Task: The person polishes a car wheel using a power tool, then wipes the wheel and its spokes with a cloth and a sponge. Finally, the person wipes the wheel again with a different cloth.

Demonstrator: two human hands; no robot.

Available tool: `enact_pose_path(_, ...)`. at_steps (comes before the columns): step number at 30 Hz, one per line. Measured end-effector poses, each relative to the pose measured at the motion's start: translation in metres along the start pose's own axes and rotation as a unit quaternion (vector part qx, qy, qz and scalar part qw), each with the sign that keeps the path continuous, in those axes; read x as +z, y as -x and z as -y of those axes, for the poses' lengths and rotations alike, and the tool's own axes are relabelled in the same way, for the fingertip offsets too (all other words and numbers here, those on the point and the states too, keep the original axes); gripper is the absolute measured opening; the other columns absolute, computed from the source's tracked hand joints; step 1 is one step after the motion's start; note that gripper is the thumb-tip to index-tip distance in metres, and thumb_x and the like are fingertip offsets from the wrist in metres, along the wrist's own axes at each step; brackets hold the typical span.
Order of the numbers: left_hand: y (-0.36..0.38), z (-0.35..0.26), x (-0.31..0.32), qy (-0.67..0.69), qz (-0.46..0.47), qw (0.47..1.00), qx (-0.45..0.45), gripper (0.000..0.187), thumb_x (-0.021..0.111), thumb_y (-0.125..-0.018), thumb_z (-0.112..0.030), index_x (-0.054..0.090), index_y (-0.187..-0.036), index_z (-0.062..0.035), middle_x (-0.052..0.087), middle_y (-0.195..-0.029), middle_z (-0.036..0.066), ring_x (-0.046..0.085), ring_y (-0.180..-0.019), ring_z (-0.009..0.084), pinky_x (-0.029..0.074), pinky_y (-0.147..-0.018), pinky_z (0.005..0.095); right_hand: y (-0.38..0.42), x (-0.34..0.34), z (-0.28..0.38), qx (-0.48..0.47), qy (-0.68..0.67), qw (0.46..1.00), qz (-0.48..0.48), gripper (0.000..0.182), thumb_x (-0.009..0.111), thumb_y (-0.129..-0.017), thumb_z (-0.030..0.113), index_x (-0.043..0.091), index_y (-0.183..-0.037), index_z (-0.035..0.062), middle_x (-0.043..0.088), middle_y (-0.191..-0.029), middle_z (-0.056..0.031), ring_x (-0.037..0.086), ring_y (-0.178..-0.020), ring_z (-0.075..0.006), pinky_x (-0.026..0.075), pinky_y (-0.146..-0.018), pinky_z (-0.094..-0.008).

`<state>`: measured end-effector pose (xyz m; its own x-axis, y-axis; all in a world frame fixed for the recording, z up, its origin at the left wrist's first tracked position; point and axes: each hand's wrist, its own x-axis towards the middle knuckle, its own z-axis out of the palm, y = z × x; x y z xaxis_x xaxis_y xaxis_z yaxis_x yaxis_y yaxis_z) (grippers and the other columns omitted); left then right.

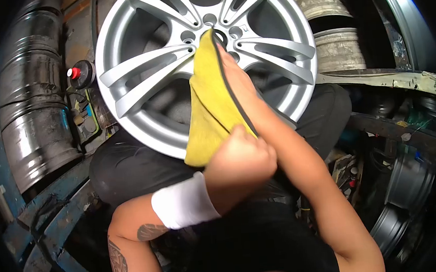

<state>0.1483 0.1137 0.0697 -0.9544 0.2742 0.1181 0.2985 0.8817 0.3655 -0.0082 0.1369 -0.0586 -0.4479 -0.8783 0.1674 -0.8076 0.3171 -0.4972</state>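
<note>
A silver alloy wheel rim (pixel 202 13) with paired spokes rests above my lap, its face toward me. Over its lower middle hangs a yellow cloth (pixel 206 86) with a dark edge, reaching from the hub to below the rim's lower edge. My left hand (pixel 242 157), with a white band on the wrist, is closed on the lower right edge of the cloth and slightly blurred. My right hand (pixel 235 74) lies at the hub along the cloth's dark edge; its fingertips are partly hidden behind the cloth.
Dark, shiny stacked wheels (pixel 38 133) stand on the left, beside a round black object with a red cap (pixel 73 73). Worn rims (pixel 336 49) are stacked at the upper right above a shelf edge (pixel 391 81). More grey rims (pixel 408 181) lie at the lower right.
</note>
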Motion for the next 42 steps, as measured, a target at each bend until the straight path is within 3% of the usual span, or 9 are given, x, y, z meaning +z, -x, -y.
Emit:
enact_pose_path(5, 0.014, 0.019, -0.022, 0.063, 0.01, 0.998, -0.02, 0.005, 0.065, -0.082, -0.016, 0.063, -0.082, -0.0113, 0.068, -0.075, 0.005, 0.07, -0.069, 0.0208, 0.049, -0.071, 0.0342, -0.001, 0.011, 0.017, -0.063, 0.305, 0.94, 0.137, 0.056, 0.049, -0.1, 0.019, 0.049, -0.149, -0.0077, 0.043, -0.161, -0.0262, 0.042, -0.15, -0.0374, 0.037, -0.124, -0.0452)
enact_pose_path(10, 0.027, 0.005, -0.024, 0.028, 0.01, 0.998, -0.051, 0.006, 0.065, -0.078, -0.015, 0.063, -0.081, -0.0107, 0.067, -0.071, 0.006, 0.071, -0.067, 0.0226, 0.05, -0.07, 0.0364, 0.0, 0.056, 0.053, -0.013, 0.29, 0.95, 0.111, 0.064, 0.043, -0.1, 0.024, 0.042, -0.153, -0.0121, 0.047, -0.155, -0.0325, 0.036, -0.151, -0.0461, 0.015, -0.131, -0.0517)
enact_pose_path(11, 0.029, 0.005, -0.028, 0.039, 0.032, 0.997, -0.06, 0.005, 0.065, -0.078, -0.015, 0.063, -0.08, -0.0105, 0.068, -0.072, 0.006, 0.071, -0.068, 0.023, 0.05, -0.07, 0.0365, 0.002, 0.065, 0.056, -0.019, 0.258, 0.965, 0.045, 0.06, 0.047, -0.097, 0.021, 0.048, -0.147, -0.0125, 0.047, -0.155, -0.0304, 0.04, -0.149, -0.0452, 0.031, -0.125, -0.0536)
enact_pose_path(17, 0.039, 0.001, -0.043, 0.066, 0.166, 0.982, -0.058, 0.007, 0.068, -0.076, -0.016, 0.064, -0.081, -0.0115, 0.069, -0.074, 0.007, 0.073, -0.07, 0.0247, 0.052, -0.074, 0.0362, 0.03, 0.062, 0.083, -0.064, 0.196, 0.978, 0.006, 0.058, 0.048, -0.096, 0.021, 0.05, -0.144, -0.0117, 0.051, -0.15, -0.0292, 0.043, -0.146, -0.0453, 0.035, -0.122, -0.0536)
enact_pose_path(24, 0.046, -0.018, -0.031, 0.197, 0.074, 0.969, 0.128, 0.011, 0.069, -0.08, -0.021, 0.06, -0.081, -0.0145, 0.068, -0.072, 0.004, 0.067, -0.061, 0.02, 0.045, -0.066, 0.0313, 0.117, 0.039, 0.121, -0.153, 0.181, 0.97, 0.059, 0.055, 0.05, -0.095, 0.02, 0.053, -0.14, -0.0107, 0.056, -0.145, -0.0278, 0.047, -0.143, -0.0453, 0.04, -0.119, -0.0537)
enact_pose_path(27, 0.047, -0.02, -0.033, 0.075, 0.147, 0.985, 0.048, 0.011, 0.068, -0.081, -0.021, 0.06, -0.08, -0.0139, 0.065, -0.064, 0.003, 0.067, -0.061, 0.0202, 0.045, -0.066, 0.0319, 0.092, 0.06, 0.133, -0.149, 0.171, 0.973, 0.044, 0.054, 0.05, -0.094, 0.02, 0.054, -0.139, -0.0102, 0.058, -0.142, -0.0272, 0.048, -0.142, -0.0454, 0.042, -0.117, -0.0537)
enact_pose_path(31, 0.045, 0.011, -0.035, 0.033, 0.067, 0.995, -0.073, 0.01, 0.067, -0.081, -0.019, 0.06, -0.078, -0.0125, 0.065, -0.061, 0.005, 0.067, -0.061, 0.0222, 0.046, -0.067, 0.0359, 0.079, 0.054, 0.132, -0.151, 0.174, 0.972, 0.049, 0.053, 0.051, -0.094, 0.02, 0.055, -0.137, -0.0096, 0.061, -0.139, -0.0263, 0.05, -0.14, -0.0454, 0.044, -0.115, -0.0538)
enact_pose_path(41, 0.057, -0.017, -0.025, 0.033, -0.044, 0.998, -0.003, 0.014, 0.059, -0.087, -0.021, 0.063, -0.087, -0.0069, 0.06, -0.068, 0.005, 0.06, -0.065, 0.022, 0.048, -0.073, 0.035, 0.105, 0.043, 0.117, -0.17, 0.211, 0.96, 0.073, 0.045, 0.053, -0.092, 0.02, 0.059, -0.127, -0.0066, 0.064, -0.124, -0.0231, 0.056, -0.129, -0.0434, 0.049, -0.111, -0.0543)
enact_pose_path(42, 0.054, -0.008, -0.036, 0.012, 0.045, 0.999, -0.017, 0.011, 0.06, -0.085, -0.018, 0.064, -0.087, -0.0081, 0.059, -0.068, 0.004, 0.062, -0.065, 0.0228, 0.048, -0.073, 0.0356, 0.093, 0.047, 0.12, -0.165, 0.196, 0.964, 0.068, 0.043, 0.053, -0.092, 0.02, 0.06, -0.125, -0.006, 0.064, -0.121, -0.0225, 0.057, -0.126, -0.0427, 0.049, -0.111, -0.0545)
